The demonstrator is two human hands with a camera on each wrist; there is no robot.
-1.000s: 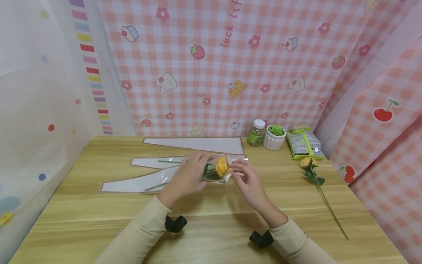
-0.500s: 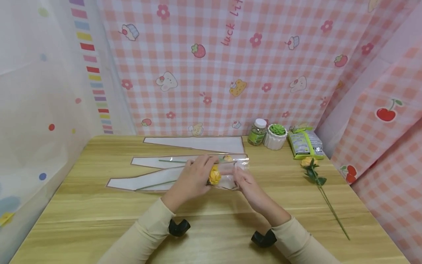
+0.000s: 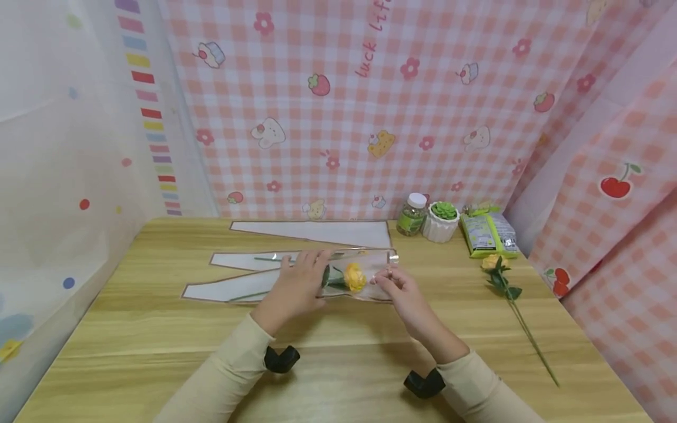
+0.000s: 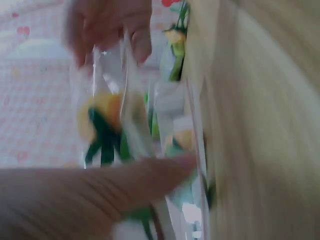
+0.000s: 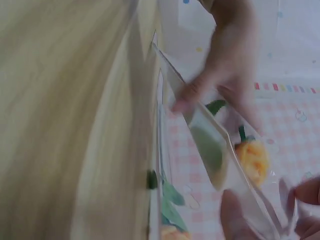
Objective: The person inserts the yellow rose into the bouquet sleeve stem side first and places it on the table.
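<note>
Pinching the wide end of the front sleeve (image 3: pixel 211 291) between thumb and fingers, our right hand (image 3: pixel 402 294) works just beside the yellow rose (image 3: pixel 355 277) inside it. Our left hand (image 3: pixel 298 282) grips the same sleeve further along, around the leaves, thumb on one face and fingers on the other. We hold its wide end up off the wooden table (image 3: pixel 328 382), with the rose head showing through the clear film between our two hands and the stem running left toward the narrow end.

Just behind it we have the middle sleeve (image 3: pixel 230 259) lying with another stemmed rose inside, and beyond that the back sleeve (image 3: pixel 317 230) lies flat. To our right, a loose rose (image 3: pixel 499 276) rests with its head beside the green packet (image 3: pixel 488 234); the potted succulent (image 3: pixel 441 223) and a white-capped jar (image 3: pixel 411 216) stand upright to the packet's left.
</note>
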